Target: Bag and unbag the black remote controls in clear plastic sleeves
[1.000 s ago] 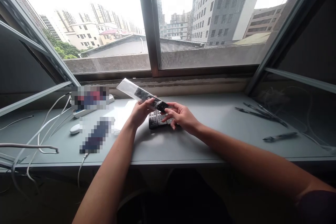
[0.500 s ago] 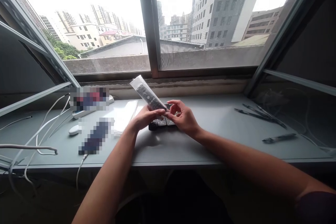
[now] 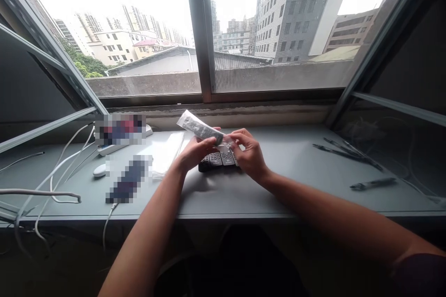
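Observation:
A dark remote control [image 3: 201, 129] lies inside a clear plastic sleeve [image 3: 184, 119], tilted with its far end up to the left. My left hand [image 3: 195, 152] is closed around its lower part, thumb on top. My right hand [image 3: 248, 151] pinches the loose right end of the sleeve between thumb and fingers. Below both hands, several black remote controls [image 3: 216, 158] with rows of buttons lie side by side on the desk, partly hidden by the hands.
Flat plastic sleeves [image 3: 170, 153] lie left of the remotes. Farther left are a white power strip [image 3: 114, 147], a blurred-out device [image 3: 128, 181], a white mouse-like object [image 3: 100, 170] and loose cables [image 3: 52, 185]. Several pens [image 3: 343, 152] lie at right. A window stands behind the desk [image 3: 278, 195].
The bagged remote has tipped lower and flatter. My right hand has shifted slightly right, drawing the sleeve's end out, and more of the remotes below shows.

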Action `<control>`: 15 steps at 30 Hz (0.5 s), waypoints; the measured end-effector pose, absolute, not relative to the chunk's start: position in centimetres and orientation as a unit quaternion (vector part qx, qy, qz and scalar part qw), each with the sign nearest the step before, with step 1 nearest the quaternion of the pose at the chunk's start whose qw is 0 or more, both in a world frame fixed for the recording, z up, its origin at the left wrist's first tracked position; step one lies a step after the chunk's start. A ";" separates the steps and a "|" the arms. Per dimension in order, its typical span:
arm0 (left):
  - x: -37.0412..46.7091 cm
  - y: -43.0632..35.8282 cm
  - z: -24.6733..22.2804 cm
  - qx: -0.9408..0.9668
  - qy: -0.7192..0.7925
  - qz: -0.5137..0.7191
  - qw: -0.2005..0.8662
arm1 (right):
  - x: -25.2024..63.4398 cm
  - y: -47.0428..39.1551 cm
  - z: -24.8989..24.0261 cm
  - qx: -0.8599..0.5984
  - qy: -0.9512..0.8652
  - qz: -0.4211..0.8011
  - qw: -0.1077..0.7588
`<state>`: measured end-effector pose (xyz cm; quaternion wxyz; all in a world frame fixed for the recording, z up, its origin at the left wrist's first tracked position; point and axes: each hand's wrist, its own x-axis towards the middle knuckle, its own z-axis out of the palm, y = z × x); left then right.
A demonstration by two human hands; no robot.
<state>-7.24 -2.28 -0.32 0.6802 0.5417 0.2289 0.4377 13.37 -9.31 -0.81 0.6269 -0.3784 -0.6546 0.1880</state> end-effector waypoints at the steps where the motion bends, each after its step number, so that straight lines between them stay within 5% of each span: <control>1: -7.3 -2.1 -0.3 0.513 0.231 0.461 0.686 | 13.5 -9.2 -0.8 -0.377 -0.651 0.197 0.629; 8: -7.8 -1.1 -0.4 0.428 0.278 0.556 0.656 | 13.5 -8.4 -1.8 -0.349 -0.598 0.430 0.580; 15: -7.7 -1.7 -0.5 0.505 0.267 0.479 0.666 | 13.5 -8.6 -1.5 -0.334 -0.622 0.462 0.537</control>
